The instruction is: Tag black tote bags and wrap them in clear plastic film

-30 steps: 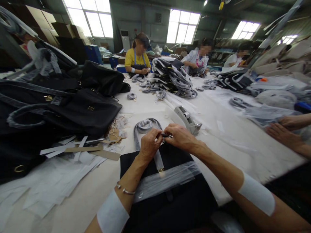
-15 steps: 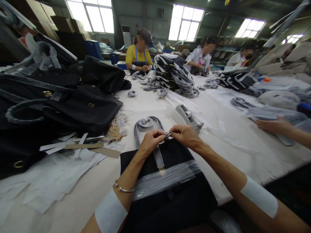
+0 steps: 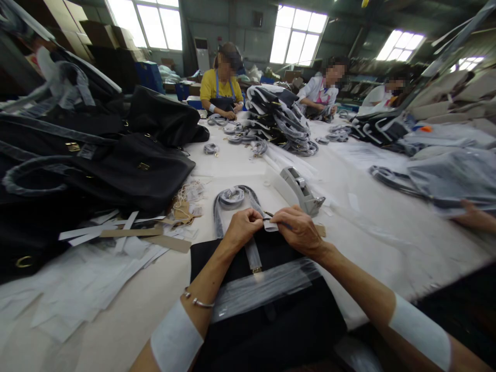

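The co-worker's hand [image 3: 475, 217] at the right is now lying lower, by a plastic-wrapped bag. The left hand [image 3: 245, 227] is pinching thumb to finger at the far edge of the black bag [image 3: 271, 320]; the right hand [image 3: 300, 230] is curling its fingers around a small white strip [image 3: 270, 226]. The tape dispenser [image 3: 301, 191] is standing just beyond the right hand, and bare tabletop [image 3: 372, 248] is stretching rightward.

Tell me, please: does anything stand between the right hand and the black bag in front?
Nothing visible: the right hand is at the top edge of the black bag. The tape dispenser lies beyond the hand, not between them.
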Action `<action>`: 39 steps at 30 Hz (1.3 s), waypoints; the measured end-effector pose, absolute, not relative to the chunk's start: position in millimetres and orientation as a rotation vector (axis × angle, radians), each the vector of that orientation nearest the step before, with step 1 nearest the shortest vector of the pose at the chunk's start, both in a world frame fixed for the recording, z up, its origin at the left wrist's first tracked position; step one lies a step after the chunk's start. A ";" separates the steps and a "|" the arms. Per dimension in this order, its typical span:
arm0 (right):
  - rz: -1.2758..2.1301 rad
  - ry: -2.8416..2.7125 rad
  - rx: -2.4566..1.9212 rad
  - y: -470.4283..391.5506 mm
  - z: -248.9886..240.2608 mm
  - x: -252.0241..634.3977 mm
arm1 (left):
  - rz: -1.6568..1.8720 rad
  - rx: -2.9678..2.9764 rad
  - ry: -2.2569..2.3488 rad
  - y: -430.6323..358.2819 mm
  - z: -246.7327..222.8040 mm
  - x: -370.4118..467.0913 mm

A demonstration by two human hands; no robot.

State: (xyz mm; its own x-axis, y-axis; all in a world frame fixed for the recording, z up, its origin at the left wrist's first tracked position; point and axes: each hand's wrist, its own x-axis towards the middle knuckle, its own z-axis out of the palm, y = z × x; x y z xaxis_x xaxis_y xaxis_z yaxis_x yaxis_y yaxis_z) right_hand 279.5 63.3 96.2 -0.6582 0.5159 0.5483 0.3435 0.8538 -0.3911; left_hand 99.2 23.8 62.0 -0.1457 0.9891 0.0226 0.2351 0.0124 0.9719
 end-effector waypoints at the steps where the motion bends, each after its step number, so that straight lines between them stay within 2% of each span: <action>1: 0.331 -2.322 -0.614 59.7 95.1 280.7 | 1.197 1.325 1.516 23.4 62.9 99.3; 11: 0.187 -2.397 -0.496 51.2 89.0 299.6 | 1.152 1.770 1.193 10.5 77.2 91.7; 20: 0.126 -2.478 -0.428 47.4 83.8 297.4 | 1.003 2.004 1.320 12.3 71.0 94.7; 26: -0.028 -2.410 -0.281 37.7 90.6 296.1 | 1.009 1.955 1.622 15.4 73.9 102.1; 29: 0.038 -2.343 -0.273 32.6 99.7 294.1 | 1.156 1.924 1.550 15.3 75.3 100.4; 34: 0.356 -2.087 -0.505 34.9 107.6 289.4 | 1.318 1.919 1.072 11.9 77.8 98.0; 39: 0.475 -2.035 -0.600 33.8 100.8 286.1 | 1.315 1.842 1.135 15.4 72.8 104.7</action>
